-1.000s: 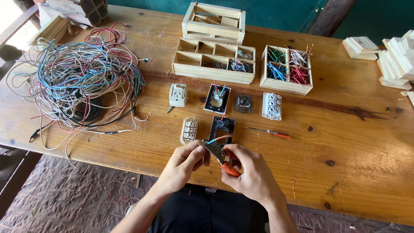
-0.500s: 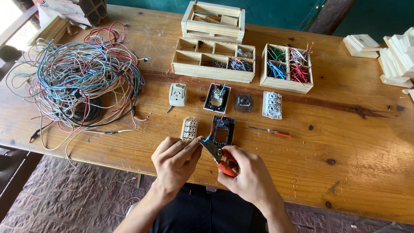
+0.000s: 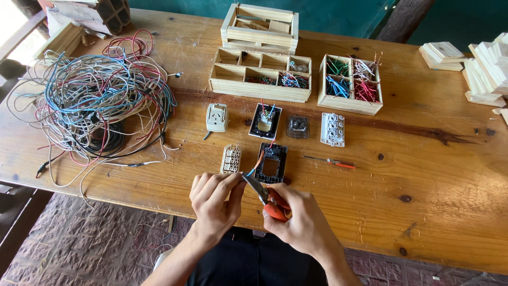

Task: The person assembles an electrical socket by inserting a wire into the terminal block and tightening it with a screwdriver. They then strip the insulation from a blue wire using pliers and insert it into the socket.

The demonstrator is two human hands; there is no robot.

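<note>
- Orange-handled pliers (image 3: 271, 200) sit in the right hand (image 3: 299, 220) at the near edge of a wooden table (image 3: 434, 175); its fingers are curled tight around the handles.
- The left hand (image 3: 214, 204) pinches a short blue wire (image 3: 249, 172) between thumb and fingertips, touching the plier tips.
- Just beyond the hands lies a black switch frame (image 3: 271, 163), with a white terminal block (image 3: 230, 159) to its left.
- A small orange-handled screwdriver (image 3: 329, 161) lies to the right.
- Far left, a large tangle of coloured wires (image 3: 100, 103); farther back, wooden compartment boxes (image 3: 260, 77) holding cut wire pieces.
</note>
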